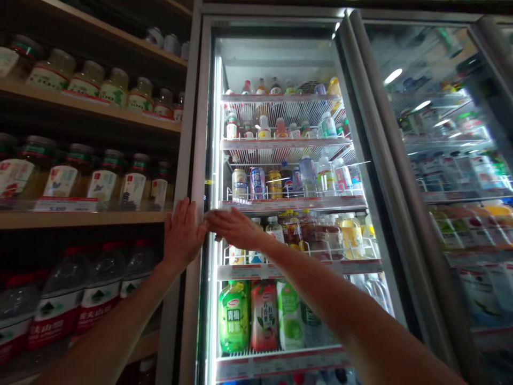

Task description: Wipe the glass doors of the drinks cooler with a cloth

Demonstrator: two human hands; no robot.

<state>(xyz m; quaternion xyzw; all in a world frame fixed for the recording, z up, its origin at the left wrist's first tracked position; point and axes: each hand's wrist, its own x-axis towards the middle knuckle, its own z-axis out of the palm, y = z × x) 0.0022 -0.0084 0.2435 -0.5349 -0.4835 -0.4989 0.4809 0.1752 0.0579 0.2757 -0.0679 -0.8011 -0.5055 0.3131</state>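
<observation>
My left hand (183,231) lies flat against the metal frame (195,128) at the left side of a lit glass-door drinks cooler, fingers pointing up. Just to its right, my right hand (236,229) reaches across to the left edge of the cooler door, its fingers bent towards that edge. Something thin and greyish shows at the right fingers, too blurred to name. Behind the right hand stand several bottles, and below it a green tea bottle (234,318) and a red one (264,315) fill the bottom shelf.
Wooden shelves (100,220) on the left carry juice bottles (102,179), jars (114,88) and large red-capped water bottles (96,283). A thick metal door post (385,133) stands right of the lit section. Another glass-fronted cooler section (452,176) with drinks lies beyond it.
</observation>
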